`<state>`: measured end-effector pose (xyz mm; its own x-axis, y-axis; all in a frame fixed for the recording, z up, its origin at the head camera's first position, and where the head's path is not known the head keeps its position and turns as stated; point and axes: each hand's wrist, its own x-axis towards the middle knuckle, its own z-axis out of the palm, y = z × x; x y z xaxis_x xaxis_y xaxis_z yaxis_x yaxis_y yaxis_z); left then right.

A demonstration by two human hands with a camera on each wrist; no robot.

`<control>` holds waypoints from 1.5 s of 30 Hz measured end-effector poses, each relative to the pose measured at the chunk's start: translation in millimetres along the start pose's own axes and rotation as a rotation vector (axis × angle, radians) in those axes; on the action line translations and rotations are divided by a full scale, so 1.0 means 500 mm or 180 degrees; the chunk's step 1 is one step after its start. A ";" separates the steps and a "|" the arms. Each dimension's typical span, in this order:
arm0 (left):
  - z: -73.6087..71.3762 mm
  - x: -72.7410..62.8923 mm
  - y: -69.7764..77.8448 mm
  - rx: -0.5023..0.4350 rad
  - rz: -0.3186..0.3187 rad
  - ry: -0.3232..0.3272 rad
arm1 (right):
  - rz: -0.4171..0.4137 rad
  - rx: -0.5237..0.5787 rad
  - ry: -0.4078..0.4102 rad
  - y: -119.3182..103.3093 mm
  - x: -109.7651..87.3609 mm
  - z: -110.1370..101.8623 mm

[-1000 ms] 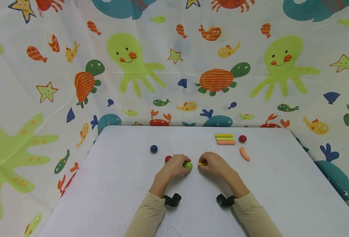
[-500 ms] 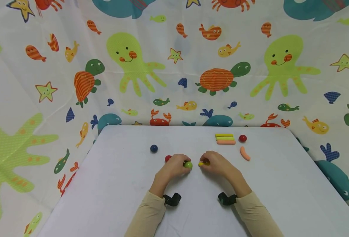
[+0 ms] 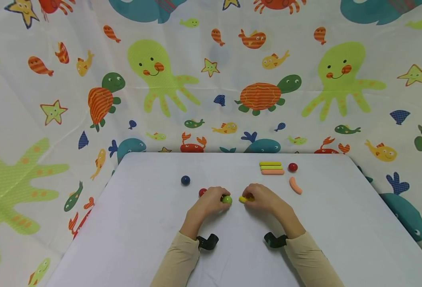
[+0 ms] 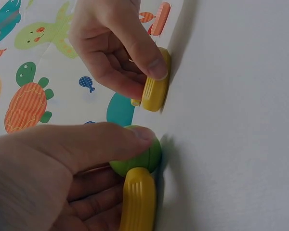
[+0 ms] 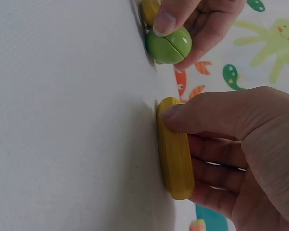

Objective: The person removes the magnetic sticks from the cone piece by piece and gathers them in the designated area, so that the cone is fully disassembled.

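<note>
My left hand pinches a green ball just above or on the white table; I cannot tell which. In the left wrist view, a yellow grooved stick touches that ball on the palm side, mostly hidden from the head view. Facing it, my right hand holds another yellow stick between thumb and fingers. A small gap separates this stick's near end from the green ball. Partly behind the left hand is a red ball; whether it joins the hidden stick cannot be seen.
A dark blue ball lies to the left. At the back right are a yellow stick, a yellow-green stick, an orange stick, another red ball and a curved orange stick. A sea-animal cloth hangs behind the table.
The right hand has shifted slightly to the right, and more of its yellow stick's end shows, now tilted a little. The left hand and green ball have stayed nearly in place.
</note>
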<state>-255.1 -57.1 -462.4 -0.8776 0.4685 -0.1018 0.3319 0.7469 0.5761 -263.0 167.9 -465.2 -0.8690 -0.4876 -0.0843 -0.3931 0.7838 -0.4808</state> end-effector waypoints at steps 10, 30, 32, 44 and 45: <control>0.000 0.000 0.001 0.0026 0.0018 0.0021 | 0.0080 0.0078 -0.0037 -0.014 0.000 0.006; 0.007 -0.002 -0.005 0.0000 0.0000 0.0063 | 0.0678 0.0057 0.0563 0.023 -0.004 -0.014; 0.008 -0.001 -0.006 -0.0004 -0.0005 0.0070 | 0.0783 0.0083 0.0625 0.032 -0.006 -0.019; 0.008 -0.003 -0.005 -0.0029 -0.0009 0.0075 | 0.1149 0.0093 0.1085 0.088 -0.021 -0.035; 0.009 -0.003 -0.005 -0.0022 -0.0015 0.0073 | 0.1135 0.0081 0.1121 0.092 -0.022 -0.035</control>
<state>-253.2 -57.6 -467.1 -0.8869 0.4540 -0.0858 0.3255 0.7458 0.5813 -276.7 216.1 -471.2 -0.9983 -0.0280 0.0503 -0.0494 0.8662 -0.4973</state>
